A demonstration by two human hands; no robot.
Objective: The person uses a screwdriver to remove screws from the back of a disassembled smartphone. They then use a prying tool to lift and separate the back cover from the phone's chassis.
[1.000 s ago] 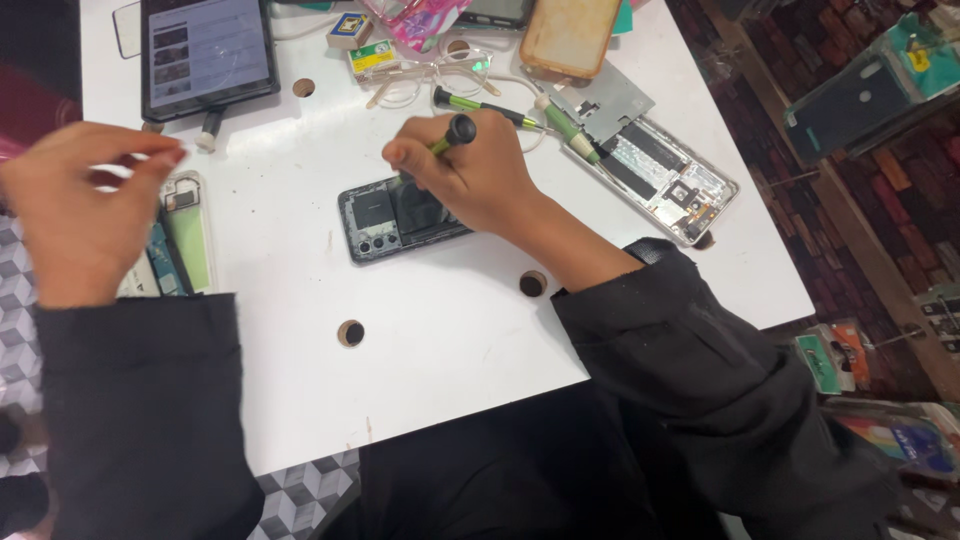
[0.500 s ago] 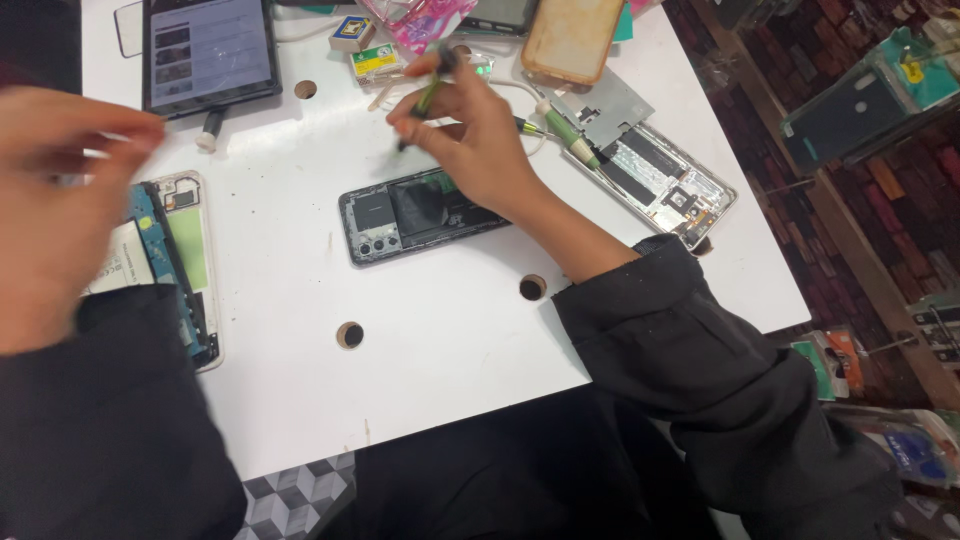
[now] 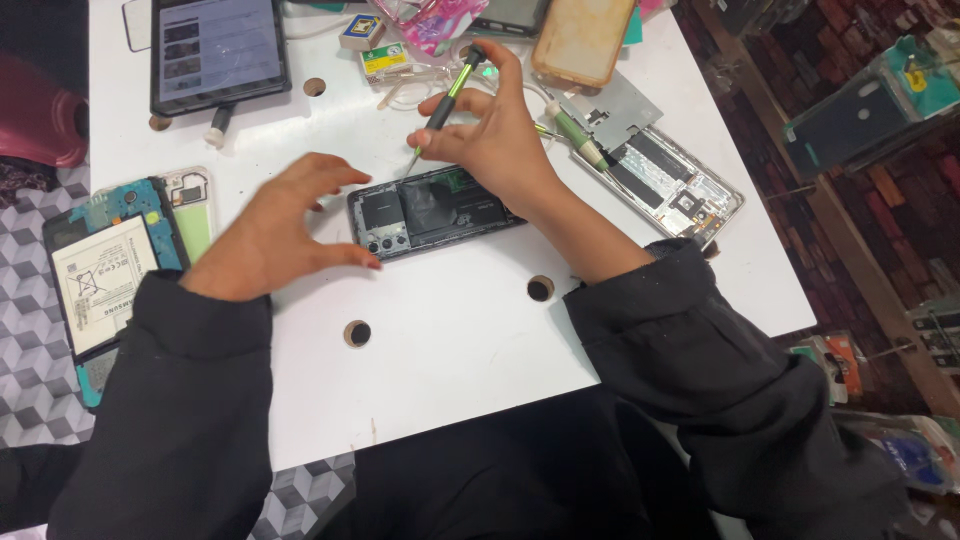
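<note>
Black tablet (image 3: 218,50), opened silver phone (image 3: 668,185), tan phone case (image 3: 583,38), opened blue phone (image 3: 105,270)

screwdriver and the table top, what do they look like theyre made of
The screwdriver in the right hand: handle looks like black and green plastic, matte; its thin pale tip looks like metal. The table top: a smooth white board with round holes, probably laminate or painted wood; its finish is flat with little glare, so I cannot tell which.

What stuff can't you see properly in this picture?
Head view only:
- Screwdriver tip: too small to tell whether it touches the opened phone.
- Phone's right end: hidden under the right hand.
- Tablet: cut off by the top edge.
- Left hand: fingers slightly blurred.
</note>
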